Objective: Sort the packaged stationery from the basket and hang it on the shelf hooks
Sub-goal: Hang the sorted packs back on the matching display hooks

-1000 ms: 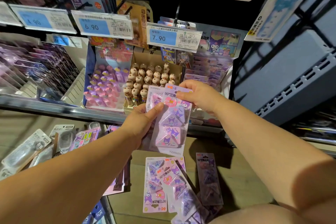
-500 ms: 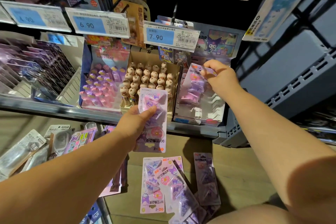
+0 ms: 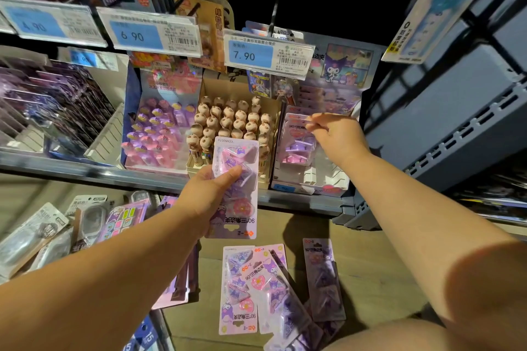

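At the far left, purple cards [image 3: 57, 111] stood in a slotted tray [image 3: 105, 137] on the shelf [image 3: 85, 171], under blue price tags [image 3: 137, 34]. Next along were a box of pink and purple pens [image 3: 159, 137] and a cardboard box of pens with round brown heads [image 3: 233, 122]. In front of that box the left hand [image 3: 211, 194] gripped a pink clip pack [image 3: 242, 208], thumb across its face and fingers curled behind. The pack was upside down, its hang hole at the bottom. Below it, loose packs [image 3: 242, 288] of the same kind lay overlapping on a brown surface [image 3: 370, 265]. Further right, the right hand [image 3: 339, 137] pinched the top edge of a second pack [image 3: 298, 142], fingers drawn narrow on it, and that pack stood in a display box [image 3: 310, 179] on the shelf. A grey crate [image 3: 456, 122] stood at the far right
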A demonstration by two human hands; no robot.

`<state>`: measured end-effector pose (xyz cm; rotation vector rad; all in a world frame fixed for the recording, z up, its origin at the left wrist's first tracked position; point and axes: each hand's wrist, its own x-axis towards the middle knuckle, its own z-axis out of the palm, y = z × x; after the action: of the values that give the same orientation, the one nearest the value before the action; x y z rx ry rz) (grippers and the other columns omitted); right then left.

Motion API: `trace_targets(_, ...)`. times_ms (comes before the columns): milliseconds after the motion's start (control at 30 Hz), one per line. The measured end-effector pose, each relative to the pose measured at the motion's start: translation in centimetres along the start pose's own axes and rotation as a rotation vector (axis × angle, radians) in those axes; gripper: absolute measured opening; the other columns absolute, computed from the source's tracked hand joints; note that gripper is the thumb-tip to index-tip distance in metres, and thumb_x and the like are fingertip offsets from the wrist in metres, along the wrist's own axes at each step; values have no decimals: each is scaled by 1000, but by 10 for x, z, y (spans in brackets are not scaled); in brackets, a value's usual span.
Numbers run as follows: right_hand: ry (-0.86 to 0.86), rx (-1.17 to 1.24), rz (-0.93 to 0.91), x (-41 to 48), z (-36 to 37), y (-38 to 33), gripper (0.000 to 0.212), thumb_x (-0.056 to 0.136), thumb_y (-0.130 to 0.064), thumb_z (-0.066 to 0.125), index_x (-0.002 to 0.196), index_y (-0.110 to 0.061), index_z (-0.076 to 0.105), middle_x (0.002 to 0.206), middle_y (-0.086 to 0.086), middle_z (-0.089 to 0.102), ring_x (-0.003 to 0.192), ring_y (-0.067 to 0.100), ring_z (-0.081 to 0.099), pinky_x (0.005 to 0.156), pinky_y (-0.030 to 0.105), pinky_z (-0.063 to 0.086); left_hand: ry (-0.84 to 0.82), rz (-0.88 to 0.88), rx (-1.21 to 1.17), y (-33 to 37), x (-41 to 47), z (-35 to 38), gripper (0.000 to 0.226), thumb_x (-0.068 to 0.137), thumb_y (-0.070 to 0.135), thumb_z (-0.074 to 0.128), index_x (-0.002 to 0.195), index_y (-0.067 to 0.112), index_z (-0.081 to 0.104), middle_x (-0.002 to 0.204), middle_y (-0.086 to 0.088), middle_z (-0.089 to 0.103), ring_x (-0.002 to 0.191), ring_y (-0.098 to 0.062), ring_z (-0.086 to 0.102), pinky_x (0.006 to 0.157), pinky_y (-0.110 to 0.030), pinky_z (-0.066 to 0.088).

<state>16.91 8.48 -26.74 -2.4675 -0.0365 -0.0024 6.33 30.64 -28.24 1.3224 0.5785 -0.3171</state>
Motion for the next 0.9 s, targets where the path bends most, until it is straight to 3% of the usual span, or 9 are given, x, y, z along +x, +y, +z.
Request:
trace_targets(200, 55, 14, 27, -1, 0, 3, 23, 95, -26, 59, 112, -20, 72, 119, -4, 68, 112, 14, 60, 92, 11, 35, -9, 12, 34, 1, -3, 2, 30, 90, 23, 67, 115, 7, 63, 79, -10, 68, 39, -11, 60, 32, -15, 38)
trace_targets(333, 43, 42, 24, -4, 4, 3, 21, 95, -23, 59, 110, -19, 74, 119, -7, 68, 110, 10, 59, 89, 10, 35, 8, -6, 16, 1, 0, -3, 38, 85, 30, 72, 116, 10, 63, 86, -12, 74, 60, -23, 70, 50, -31, 53)
trace_targets(467, 20, 6, -2, -1, 6, 1, 23, 95, -27, 59, 112, -21, 73, 120, -6, 68, 112, 12, 59, 92, 12, 36, 30, -2, 50, 4, -6, 2, 26, 90, 24, 67, 110, 8, 61, 51, 4, 61, 29, -5, 48, 30, -13, 33)
trace_targets(700, -31, -50, -14, 2, 5, 4, 28, 95, -29, 58, 117, -17, 70, 122, 5, 67, 116, 22, 58, 103, 27, 42, 25, -12, 52, 5, -9, 5, 35, 90, 23, 68, 119, 6, 61, 65, -3, 61, 30, -6, 49, 29, -14, 33)
trace_targets(900, -200, -116, 35, -1, 7, 8, 31, 99, -31, 52, 122, -16, 66, 127, 4, 63, 118, 24, 54, 95, 23, 36, 12, -14, 39, 6, -10, 5, 23, 91, 22, 66, 109, 9, 60, 45, 6, 59, 27, -4, 46, 28, -13, 31)
